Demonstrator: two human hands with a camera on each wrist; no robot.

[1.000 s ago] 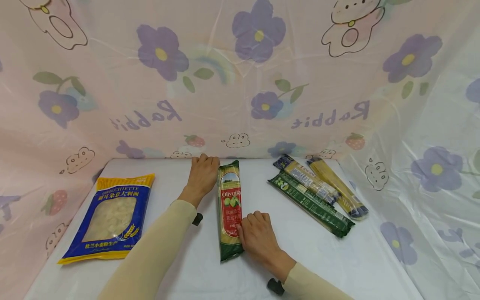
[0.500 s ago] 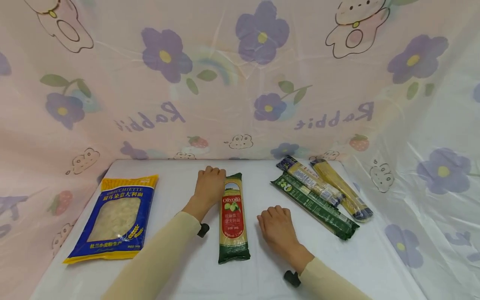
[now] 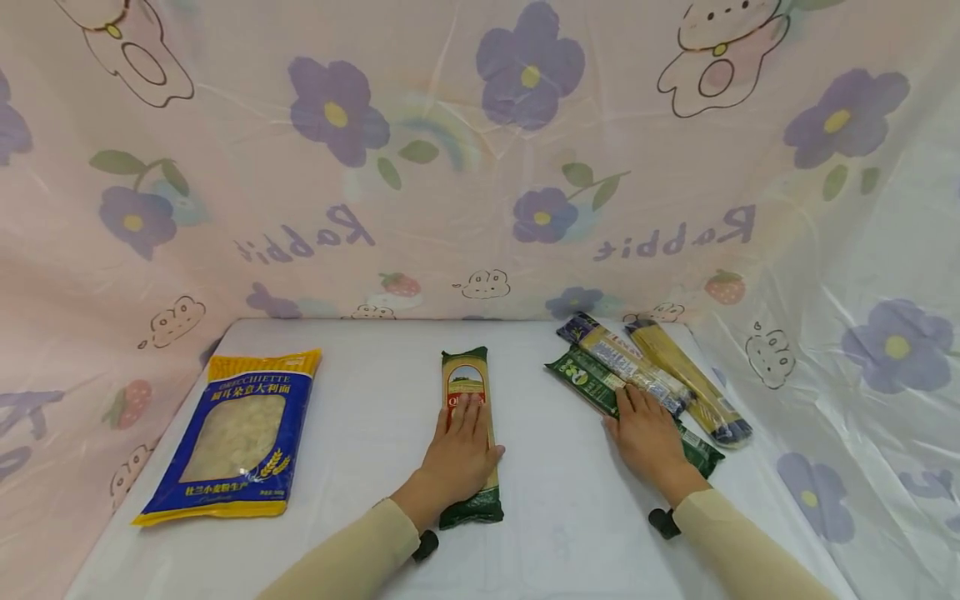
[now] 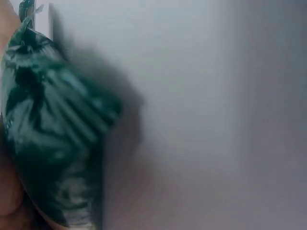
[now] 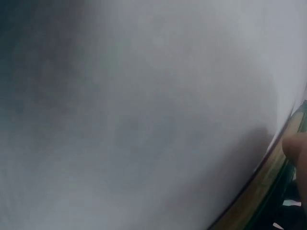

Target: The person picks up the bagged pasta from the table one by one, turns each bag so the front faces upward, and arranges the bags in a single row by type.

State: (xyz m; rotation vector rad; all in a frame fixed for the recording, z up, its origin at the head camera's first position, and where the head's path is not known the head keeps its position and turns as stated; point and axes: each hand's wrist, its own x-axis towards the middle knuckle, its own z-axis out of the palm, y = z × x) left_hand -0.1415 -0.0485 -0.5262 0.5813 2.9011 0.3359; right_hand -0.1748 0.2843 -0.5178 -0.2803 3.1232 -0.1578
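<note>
A green-and-gold spaghetti packet [image 3: 467, 379] with a red label lies lengthwise at the table's middle. My left hand [image 3: 457, 458] rests over it, fingers extended across the label, thumb at its right edge. In the left wrist view, the packet's crinkled green end [image 4: 57, 110] shows close up. At the right, my right hand [image 3: 647, 433] lies across a second green spaghetti packet [image 3: 585, 379], covering its middle. The right wrist view shows a fingertip [image 5: 295, 146] against that packet's side [image 5: 261, 191].
A blue-and-yellow orecchiette bag [image 3: 236, 437] lies at the left. Beyond the right hand, a clear spaghetti packet with blue ends [image 3: 622, 358] touches the green one, and another long pasta packet [image 3: 686, 379] lies beside it. A patterned curtain [image 3: 420, 208] borders the white table [image 3: 360, 375].
My left hand has moved from the middle packet's far end toward me, onto its label. My right hand has left that packet and moved right onto the other green one.
</note>
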